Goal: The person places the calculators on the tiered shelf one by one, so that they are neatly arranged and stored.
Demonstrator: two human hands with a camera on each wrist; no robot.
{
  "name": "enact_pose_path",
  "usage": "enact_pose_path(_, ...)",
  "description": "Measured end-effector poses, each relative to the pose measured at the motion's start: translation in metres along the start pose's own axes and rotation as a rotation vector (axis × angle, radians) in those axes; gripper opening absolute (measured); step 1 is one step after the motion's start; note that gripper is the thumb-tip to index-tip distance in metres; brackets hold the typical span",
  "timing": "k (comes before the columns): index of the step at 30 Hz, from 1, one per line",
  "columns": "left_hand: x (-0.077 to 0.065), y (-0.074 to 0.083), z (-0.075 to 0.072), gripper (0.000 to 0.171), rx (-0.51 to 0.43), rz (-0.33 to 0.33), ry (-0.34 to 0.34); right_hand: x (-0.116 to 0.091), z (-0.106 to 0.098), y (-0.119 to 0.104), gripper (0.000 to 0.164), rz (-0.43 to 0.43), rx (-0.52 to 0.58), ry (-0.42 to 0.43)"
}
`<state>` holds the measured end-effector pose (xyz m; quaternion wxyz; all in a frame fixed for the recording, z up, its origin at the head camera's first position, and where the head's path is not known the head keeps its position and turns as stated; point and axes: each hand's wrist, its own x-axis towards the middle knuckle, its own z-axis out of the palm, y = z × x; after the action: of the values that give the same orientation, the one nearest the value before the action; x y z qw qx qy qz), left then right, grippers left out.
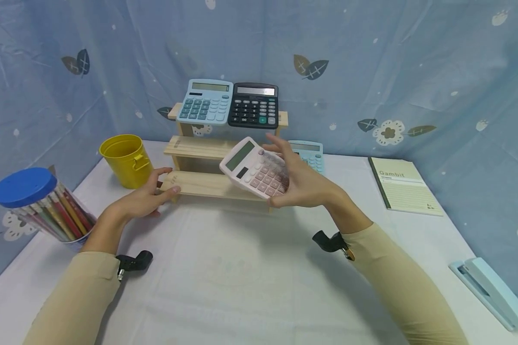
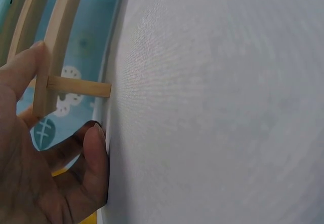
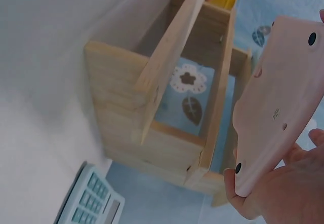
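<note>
My right hand (image 1: 304,179) grips a pale pink calculator (image 1: 254,165) by its right side, thumb at the lower corner. The calculator is tilted, held up in front of a three-step wooden rack (image 1: 207,184), and its back faces the right wrist view. My left hand (image 1: 140,196) holds the left end of the rack's lowest board, thumb on the board (image 2: 55,41) in the left wrist view. On the top step lean a light blue calculator (image 1: 205,103) and a black calculator (image 1: 253,106). Another blue calculator (image 1: 312,155) sits behind my right hand, partly hidden.
A yellow bucket (image 1: 127,163) stands left of the rack. Nearer on the left is a blue-lidded clear jar of pencils (image 1: 56,211). To the right lie a notepad (image 1: 403,184) and a light blue stapler (image 1: 489,292). A patterned blue curtain (image 1: 371,72) hangs behind.
</note>
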<state>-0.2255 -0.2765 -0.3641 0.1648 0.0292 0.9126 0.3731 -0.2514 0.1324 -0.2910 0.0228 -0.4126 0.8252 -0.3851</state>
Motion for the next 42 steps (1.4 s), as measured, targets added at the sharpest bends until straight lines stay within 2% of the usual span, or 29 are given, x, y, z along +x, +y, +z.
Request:
enact_pose_path(14,-0.001,0.001,-0.001,0.096,-0.005,0.014,-0.009,0.035,0.018,-0.008,0.122,0.057,-0.104,0.027)
enact_pose_path(19,-0.002,0.001,-0.001,0.096,-0.012,0.015,-0.012,0.045,0.023,-0.008,0.120,0.055,-0.107,0.026)
enact_pose_path(24,-0.001,0.000,-0.001,0.097,-0.011,0.015,-0.010,0.056,0.027,-0.008,0.117,0.062,-0.156,0.022)
enact_pose_path(31,-0.001,-0.001,-0.003,0.096,-0.011,0.021,-0.009,0.072,0.037,-0.013,0.097,0.136,-0.232,0.035)
enact_pose_path(35,-0.001,-0.001,-0.003,0.096,-0.014,0.017,-0.010,0.079,0.045,-0.012,0.085,0.163,-0.235,0.057)
enact_pose_path(42,0.002,-0.004,-0.003,0.096,-0.011,0.015,-0.014,0.089,0.056,-0.010,0.074,0.195,-0.241,0.120)
